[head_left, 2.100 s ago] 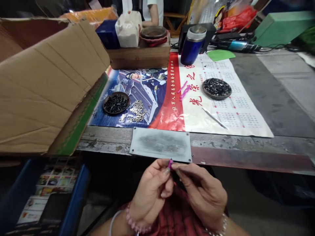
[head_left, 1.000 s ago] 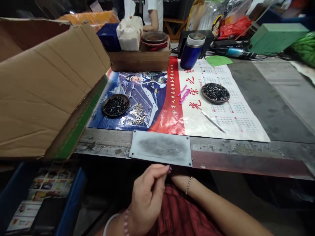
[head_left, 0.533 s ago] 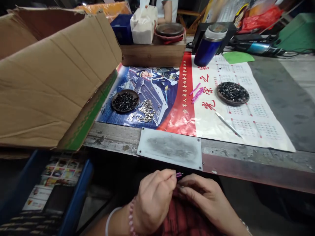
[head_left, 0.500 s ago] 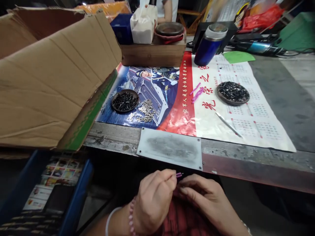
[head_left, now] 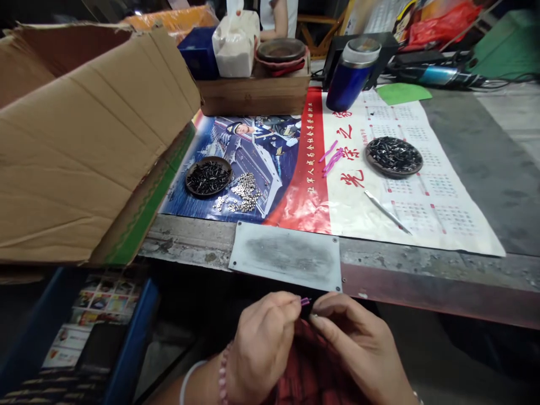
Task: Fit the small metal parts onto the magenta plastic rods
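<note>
My left hand (head_left: 268, 340) is closed in a pinch on a thin pink-purple piece (head_left: 304, 301) with a dark tip, which points right. My right hand (head_left: 358, 337) is just beside that tip, thumb and forefinger nearly together. A tiny shiny spot shows at the thumb tip, too small to name. Beyond them, a dish of small black pieces (head_left: 208, 176) sits on a poster, with a heap of small silver rings (head_left: 244, 194) to its right. Pink strips (head_left: 332, 160) lie mid-poster. Farther right are a second dish of black pieces (head_left: 394, 156) and a slim silver blade-like tool (head_left: 387, 212).
A grey plate (head_left: 287, 256) is fixed at the table's front edge. On the left stands a large cardboard box (head_left: 84, 152), above a blue bin (head_left: 141, 315). A wooden box (head_left: 253, 95) and a blue tumbler (head_left: 352, 76) stand at the back. Another person's arm (head_left: 280, 19) shows behind.
My right hand's thumb and forefinger have shifted slightly, and the tiny shiny spot now shows. The left hand keeps its pinch. The whole view has shifted a little.
</note>
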